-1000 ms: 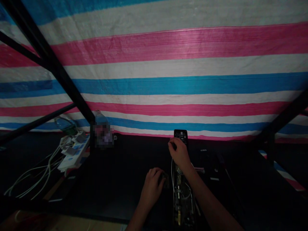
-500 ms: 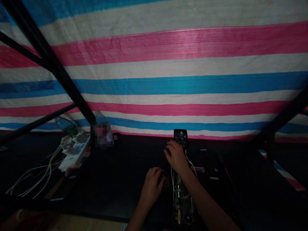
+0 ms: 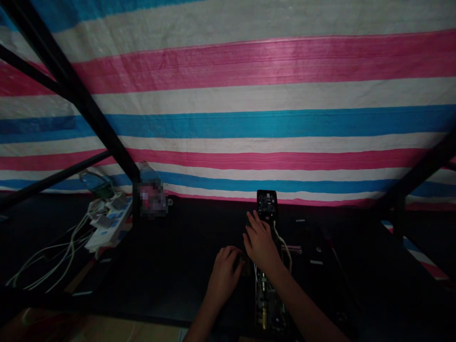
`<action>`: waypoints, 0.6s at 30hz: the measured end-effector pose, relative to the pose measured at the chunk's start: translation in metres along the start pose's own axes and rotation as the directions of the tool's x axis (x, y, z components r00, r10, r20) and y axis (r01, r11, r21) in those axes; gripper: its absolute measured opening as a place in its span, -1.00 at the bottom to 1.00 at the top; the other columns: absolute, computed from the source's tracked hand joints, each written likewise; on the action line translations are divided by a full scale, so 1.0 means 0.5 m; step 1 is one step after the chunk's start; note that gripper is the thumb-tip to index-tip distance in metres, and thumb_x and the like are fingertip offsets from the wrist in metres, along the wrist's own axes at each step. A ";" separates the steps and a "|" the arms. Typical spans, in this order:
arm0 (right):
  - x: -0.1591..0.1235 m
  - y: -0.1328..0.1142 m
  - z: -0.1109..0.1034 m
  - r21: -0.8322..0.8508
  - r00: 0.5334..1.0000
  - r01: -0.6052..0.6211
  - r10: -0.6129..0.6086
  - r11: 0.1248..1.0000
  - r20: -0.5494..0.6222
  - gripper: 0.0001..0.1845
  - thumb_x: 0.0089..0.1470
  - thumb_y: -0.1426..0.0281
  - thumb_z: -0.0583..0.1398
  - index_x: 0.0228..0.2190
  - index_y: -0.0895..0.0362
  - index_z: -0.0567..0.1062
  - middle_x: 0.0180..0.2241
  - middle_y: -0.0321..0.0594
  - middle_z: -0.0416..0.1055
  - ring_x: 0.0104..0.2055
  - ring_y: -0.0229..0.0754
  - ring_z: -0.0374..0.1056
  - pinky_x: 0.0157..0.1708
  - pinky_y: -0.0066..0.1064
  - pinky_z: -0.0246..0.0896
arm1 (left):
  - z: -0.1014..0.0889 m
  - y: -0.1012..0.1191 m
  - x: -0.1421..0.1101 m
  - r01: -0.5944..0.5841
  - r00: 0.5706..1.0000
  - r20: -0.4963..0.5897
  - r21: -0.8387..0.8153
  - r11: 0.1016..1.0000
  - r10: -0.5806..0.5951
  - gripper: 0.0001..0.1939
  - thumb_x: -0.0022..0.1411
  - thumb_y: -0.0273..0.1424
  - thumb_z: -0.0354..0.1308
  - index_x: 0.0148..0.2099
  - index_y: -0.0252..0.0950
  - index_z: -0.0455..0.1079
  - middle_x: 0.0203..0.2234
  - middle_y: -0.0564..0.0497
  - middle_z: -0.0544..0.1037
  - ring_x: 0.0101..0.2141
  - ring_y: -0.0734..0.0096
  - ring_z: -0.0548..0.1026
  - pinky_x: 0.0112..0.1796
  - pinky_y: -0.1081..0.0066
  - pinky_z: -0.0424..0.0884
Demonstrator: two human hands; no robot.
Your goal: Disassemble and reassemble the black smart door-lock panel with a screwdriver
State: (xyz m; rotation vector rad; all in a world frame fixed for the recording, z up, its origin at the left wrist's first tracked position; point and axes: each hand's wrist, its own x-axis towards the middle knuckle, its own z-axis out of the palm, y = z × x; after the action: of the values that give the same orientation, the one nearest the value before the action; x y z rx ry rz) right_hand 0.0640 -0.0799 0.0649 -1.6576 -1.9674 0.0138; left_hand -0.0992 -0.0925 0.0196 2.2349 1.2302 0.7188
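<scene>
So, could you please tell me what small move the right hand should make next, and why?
I would probably have the right hand ease the white cable inward, because the cable bows out to the right of the opened device, and that hand, its fingers spread, is already close beside it.

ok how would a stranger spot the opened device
Start at the black table below the striped sheet. A long narrow opened device lies there, partly hidden by the right hand. Unlike the small pale pieces to its right, it bears a circuit board at its far end.
</scene>
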 end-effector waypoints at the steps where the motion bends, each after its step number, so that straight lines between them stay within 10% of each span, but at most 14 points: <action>1: -0.003 -0.001 0.000 -0.007 1.000 -0.004 0.004 1.000 0.014 -0.74 0.23 0.49 0.08 -0.15 0.23 0.55 0.32 0.03 0.15 0.41 0.09 -0.06 0.22 -0.01 0.03 | 0.000 0.000 0.000 0.000 1.000 0.002 0.003 1.000 0.000 -0.77 0.25 -0.52 0.12 -0.06 -0.23 0.45 -0.11 -0.07 0.51 -0.07 0.13 0.43 -0.01 0.12 0.37; 18: -0.045 -0.009 -0.019 0.092 0.999 0.000 -0.005 0.996 0.053 -0.79 0.23 0.53 0.10 -0.26 0.16 0.55 -0.02 -0.06 0.54 0.35 0.03 0.09 0.19 -0.04 0.00 | 0.005 -0.002 -0.002 -0.012 1.000 -0.017 0.002 1.000 0.012 -0.78 0.23 -0.54 0.12 -0.08 -0.23 0.44 -0.12 -0.07 0.50 -0.08 0.14 0.43 -0.03 0.12 0.38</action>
State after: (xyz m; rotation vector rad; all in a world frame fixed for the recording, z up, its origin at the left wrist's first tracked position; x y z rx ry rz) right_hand 0.0657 -0.1047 0.0653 -1.6107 -1.9780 0.1467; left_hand -0.0988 -0.0933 0.0171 2.2436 1.2273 0.7425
